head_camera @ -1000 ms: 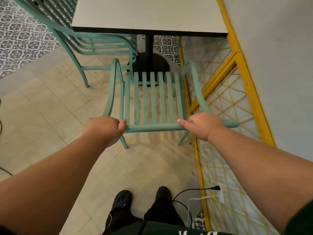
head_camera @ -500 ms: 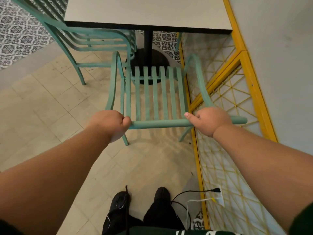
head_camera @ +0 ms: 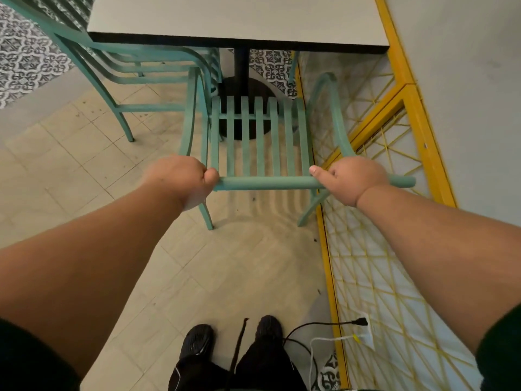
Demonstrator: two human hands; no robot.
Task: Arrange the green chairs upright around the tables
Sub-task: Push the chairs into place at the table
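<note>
A green slatted chair (head_camera: 259,136) stands upright on its legs in front of me, its seat facing the grey table (head_camera: 239,18). My left hand (head_camera: 183,179) is closed around the left end of the chair's top back rail. My right hand (head_camera: 349,179) grips the same rail toward its right end. The chair's front edge sits near the table's black pedestal base (head_camera: 242,88). A stack of several more green chairs (head_camera: 135,66) stands to the left, partly under the table's left side.
A yellow-framed lattice panel (head_camera: 394,114) runs along the right, close to the chair's right arm, with a grey wall behind it. Black and white cables (head_camera: 318,331) lie on the floor by my feet (head_camera: 234,340). Beige tiled floor extends to the left.
The chair has slid forward toward the table with both hands on its back rail, and its seat now reaches the pedestal base. I have stepped closer.
</note>
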